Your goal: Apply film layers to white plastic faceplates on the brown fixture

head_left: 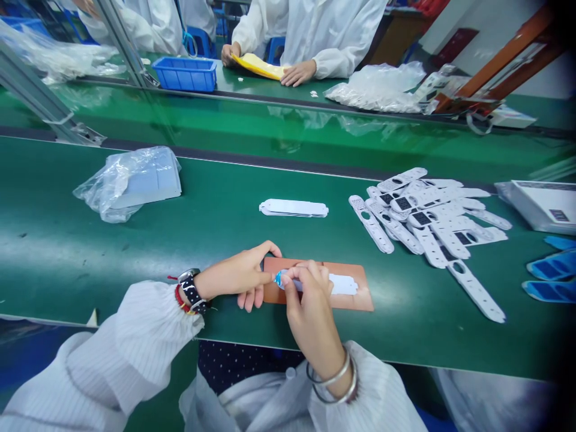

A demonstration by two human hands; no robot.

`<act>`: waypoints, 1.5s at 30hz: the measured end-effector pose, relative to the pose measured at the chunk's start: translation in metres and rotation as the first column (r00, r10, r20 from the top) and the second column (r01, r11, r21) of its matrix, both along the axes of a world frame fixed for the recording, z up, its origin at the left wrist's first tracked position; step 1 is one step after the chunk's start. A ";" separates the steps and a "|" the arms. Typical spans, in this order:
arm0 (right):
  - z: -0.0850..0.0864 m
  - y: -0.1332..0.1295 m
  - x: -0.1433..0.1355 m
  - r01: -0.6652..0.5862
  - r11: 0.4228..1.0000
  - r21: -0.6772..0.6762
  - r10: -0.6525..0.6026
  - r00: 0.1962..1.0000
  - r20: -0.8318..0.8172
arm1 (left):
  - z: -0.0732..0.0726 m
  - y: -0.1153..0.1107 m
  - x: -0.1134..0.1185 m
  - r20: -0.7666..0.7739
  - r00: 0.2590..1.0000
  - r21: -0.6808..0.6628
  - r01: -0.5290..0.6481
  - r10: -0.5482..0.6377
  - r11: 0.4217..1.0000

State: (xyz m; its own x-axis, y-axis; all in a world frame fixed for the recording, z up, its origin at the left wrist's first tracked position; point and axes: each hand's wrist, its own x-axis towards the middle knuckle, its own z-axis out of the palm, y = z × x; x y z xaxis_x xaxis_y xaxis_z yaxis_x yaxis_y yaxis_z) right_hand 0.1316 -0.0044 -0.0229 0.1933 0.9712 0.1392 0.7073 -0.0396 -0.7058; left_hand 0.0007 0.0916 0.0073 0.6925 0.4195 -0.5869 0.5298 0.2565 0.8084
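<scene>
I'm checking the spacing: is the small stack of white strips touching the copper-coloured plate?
Apart. The head view shows green tabletop between the small stack of white strips and the far edge of the copper-coloured plate.

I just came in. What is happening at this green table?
The left hand holds the left end of a copper-coloured plate. The right hand pinches something blue, partly hidden, by a white strip on the plate. Similar strips lie stacked beyond, with printed white pieces to the right. Across, a person handles a yellow sheet.
</scene>
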 end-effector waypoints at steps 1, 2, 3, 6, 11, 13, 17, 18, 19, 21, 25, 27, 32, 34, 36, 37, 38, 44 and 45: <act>0.000 0.000 0.001 -0.001 1.000 0.005 0.001 1.000 -0.007 | 0.000 0.000 0.000 -0.002 1.000 0.001 0.002 -0.002 1.000; 0.001 0.001 0.002 0.000 1.000 0.010 0.000 1.000 -0.011 | 0.000 0.000 0.000 -0.001 1.000 0.005 0.002 -0.002 1.000; 0.001 0.001 0.003 -0.001 1.000 0.016 0.001 1.000 -0.014 | 0.000 0.000 0.000 0.003 1.000 0.009 0.002 -0.002 1.000; 0.001 -0.001 0.006 -0.037 0.997 0.060 0.037 0.999 0.003 | -0.002 0.000 -0.001 0.016 1.000 0.006 0.003 -0.003 1.000; -0.001 -0.017 -0.003 -0.178 0.968 0.175 0.095 0.912 0.400 | -0.002 0.000 -0.002 0.018 1.000 -0.004 -0.002 0.002 1.000; -0.001 -0.020 -0.011 -0.219 0.961 0.166 0.079 0.799 0.597 | 0.000 0.000 -0.001 0.012 1.000 0.003 0.009 -0.009 1.000; 0.000 -0.011 -0.016 -0.251 0.960 0.122 0.117 0.760 0.640 | -0.001 0.001 -0.001 0.000 1.000 0.000 0.015 -0.015 1.000; 0.000 -0.008 -0.013 -0.241 0.963 0.118 0.133 0.811 0.570 | -0.001 0.001 -0.002 0.012 1.000 -0.009 0.012 -0.012 1.000; 0.000 -0.005 -0.008 -0.238 0.965 0.107 0.162 0.868 0.469 | -0.002 0.001 -0.002 0.026 1.000 -0.024 0.009 -0.009 1.000; -0.002 -0.002 0.003 -0.231 0.967 0.111 0.203 0.954 0.222 | -0.003 0.000 -0.003 0.046 0.999 -0.038 0.000 0.002 0.999; -0.009 -0.003 0.008 -0.050 0.977 0.206 0.043 0.998 0.037 | -0.003 -0.002 -0.004 0.041 0.999 -0.005 -0.017 0.017 1.000; -0.012 -0.002 0.001 0.008 0.981 0.192 -0.029 0.994 0.107 | -0.004 -0.003 -0.004 0.046 0.999 0.007 -0.027 0.027 1.000; -0.010 0.004 -0.008 0.036 0.987 0.155 -0.054 0.992 0.110 | -0.005 -0.003 -0.004 0.049 0.998 0.022 -0.028 0.027 0.999; -0.007 0.004 -0.005 0.023 0.991 0.132 -0.030 0.999 0.046 | -0.004 -0.003 -0.004 0.041 0.999 0.041 -0.008 0.006 0.999; -0.005 0.004 -0.002 0.013 0.995 0.104 -0.014 1.000 0.010 | -0.002 -0.003 -0.005 0.036 0.999 0.063 0.008 -0.010 0.998; -0.004 0.003 -0.001 0.013 0.995 0.095 -0.013 1.000 0.004 | -0.002 -0.003 -0.005 0.035 0.999 0.074 0.010 -0.012 0.997; -0.003 0.003 -0.001 0.015 0.996 0.090 -0.015 1.000 0.000 | -0.001 -0.004 -0.005 0.034 0.999 0.082 0.009 -0.012 0.997; -0.003 0.000 0.000 0.074 0.989 0.130 -0.092 0.987 0.134 | -0.003 -0.005 -0.006 0.052 0.999 0.094 -0.003 -0.002 0.996; -0.004 -0.001 0.005 0.088 0.988 0.130 -0.110 0.979 0.173 | -0.003 -0.006 -0.006 0.053 0.999 0.101 -0.002 -0.003 0.995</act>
State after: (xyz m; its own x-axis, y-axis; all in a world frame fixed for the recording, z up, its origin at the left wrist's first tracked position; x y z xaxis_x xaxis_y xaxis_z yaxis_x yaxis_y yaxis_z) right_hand 0.1363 -0.0052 -0.0264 0.2486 0.9224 0.2957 0.8196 -0.0377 -0.5716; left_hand -0.0051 0.0859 0.0040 0.7215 0.4744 -0.5044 0.4857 0.1724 0.8570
